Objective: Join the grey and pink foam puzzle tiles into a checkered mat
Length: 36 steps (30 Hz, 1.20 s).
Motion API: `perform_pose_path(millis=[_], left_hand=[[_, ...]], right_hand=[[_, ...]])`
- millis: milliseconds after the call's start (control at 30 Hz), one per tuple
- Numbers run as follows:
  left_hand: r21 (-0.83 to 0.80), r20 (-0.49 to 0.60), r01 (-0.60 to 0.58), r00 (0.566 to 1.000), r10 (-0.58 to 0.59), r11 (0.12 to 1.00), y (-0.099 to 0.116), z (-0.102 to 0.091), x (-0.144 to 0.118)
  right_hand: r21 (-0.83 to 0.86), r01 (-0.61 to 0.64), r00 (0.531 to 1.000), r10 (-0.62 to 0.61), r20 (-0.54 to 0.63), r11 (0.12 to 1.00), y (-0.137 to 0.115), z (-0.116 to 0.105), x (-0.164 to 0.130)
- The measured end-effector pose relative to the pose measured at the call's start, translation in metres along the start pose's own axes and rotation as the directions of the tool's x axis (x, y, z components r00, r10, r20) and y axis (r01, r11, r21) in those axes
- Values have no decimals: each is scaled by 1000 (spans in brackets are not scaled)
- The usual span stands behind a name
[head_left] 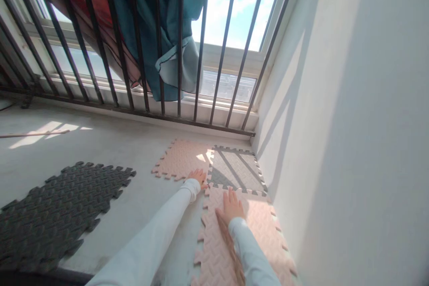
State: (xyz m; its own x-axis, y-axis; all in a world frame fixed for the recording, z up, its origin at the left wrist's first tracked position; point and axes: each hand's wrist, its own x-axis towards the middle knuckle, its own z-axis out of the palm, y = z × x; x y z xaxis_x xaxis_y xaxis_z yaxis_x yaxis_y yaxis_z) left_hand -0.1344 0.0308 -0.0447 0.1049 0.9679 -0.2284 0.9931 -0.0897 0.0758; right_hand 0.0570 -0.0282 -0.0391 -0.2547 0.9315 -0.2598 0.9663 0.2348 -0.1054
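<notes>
My left hand [198, 176] lies flat with fingers stretched, at the lower right corner of a pink foam puzzle mat [182, 158]. My right hand [232, 207] presses flat on a nearer pink foam mat [258, 237], its fingertips close to the seam with a grey foam mat [236, 170]. The grey mat sits in the corner by the wall, its left edge against the first pink mat and its near edge against the second. Neither hand grips anything.
Another dark grey foam mat [73, 208] lies apart on the floor at left. A black metal railing [179, 53] runs along the window, with a teal cloth [147, 18] behind it. The white wall [362, 143] rises on the right. A thin stick [36, 134] lies far left.
</notes>
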Motion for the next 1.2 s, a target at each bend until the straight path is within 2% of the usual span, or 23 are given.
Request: perform_pose_path(millis=[200,367,433,567,667,767,833,900,967,1033,1067,1133,1200], left_hand=[[144,3,-114,993,115,983,-3,6,25],[268,-29,-211,973,227,940,4,16,25],[296,-51,-273,953,300,915,4,18,22],[347,-110,-419,870,480,839,-5,11,20],[383,-157,-427,843,514,819,-10,-1,22],[444,-246,-374,823,512,814,-13,-22,21],[495,-343,-288,802,489,820,-14,-41,18],[517,-422,-190,791,442,835,-17,-64,15],[508,-448,-132,803,393,851,-23,-92,13],[479,-474,-81,814,335,874,-34,-121,11],[449,-512,-47,805,299,893,-41,-135,9],[366,-618,14,752,232,931,-59,-163,3],[302,-707,18,674,212,953,-79,-186,-11]], right_hand=[[-4,-26,1000,26,-5,1000,-4,0,26],[-61,-34,999,35,17,998,-9,-8,30],[-73,-28,999,29,16,997,-10,-9,32],[-89,-14,1000,14,1,996,-11,-11,32],[-86,-15,1000,15,-5,996,-11,-13,31],[-80,-21,1000,21,-7,997,-12,-13,30],[-77,-24,1000,24,-5,997,-12,-13,30],[-74,-25,1000,25,-5,997,-12,-13,30],[-72,-26,1000,25,-4,997,-12,-12,31],[-68,-30,1000,30,-3,997,-12,-12,31],[-66,-34,999,34,-1,997,-12,-12,31],[-60,-41,999,41,2,997,-12,-12,31],[-55,-44,999,44,5,998,-12,-11,31]])
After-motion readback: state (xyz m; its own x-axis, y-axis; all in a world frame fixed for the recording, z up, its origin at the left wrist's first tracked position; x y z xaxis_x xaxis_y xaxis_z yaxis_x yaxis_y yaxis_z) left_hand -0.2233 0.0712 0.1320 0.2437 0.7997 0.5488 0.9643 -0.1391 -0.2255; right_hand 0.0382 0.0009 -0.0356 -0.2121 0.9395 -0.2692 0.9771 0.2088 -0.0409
